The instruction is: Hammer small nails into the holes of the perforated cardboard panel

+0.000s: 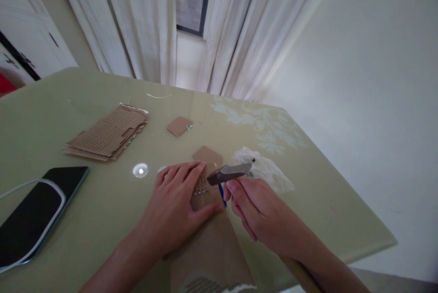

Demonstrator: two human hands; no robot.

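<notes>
**Hammer head poised just right of the hand-pinned cardboard**

The cardboard sheet [210, 243] is the landmark here; it runs lengthwise from the table's near edge away from the person, its far end dotted with a patch of small studs or holes [201, 186] — too small to tell which; the left hand [174, 208] lies flat on that far end, fingers together and stretched forward, thumb splayed to the right across the sheet, pressing it down onto the green table [102, 220]; the right hand [260, 211] sits just off the sheet's right edge, fingers curled tight around a blue-handled hammer [228, 173], whose grey metal head lies crosswise, pointing left toward the dotted patch and hovering above the left fingertips; so the patch lies to the left of and slightly below the hammer head, just beside the left hand's fingers, and the right hand is the one carrying the tool toward it — the left merely holds

Beyond the sheet's far end lies a small cardboard square [208, 155], and further off another [179, 126]; right of the sheet rests a crumpled clear plastic bag [265, 172]; well to the left of the sheet sit a stack of perforated cardboard pieces [107, 135], a small round shiny disc [140, 170], and a dark phone [32, 215] with a white cable
</notes>
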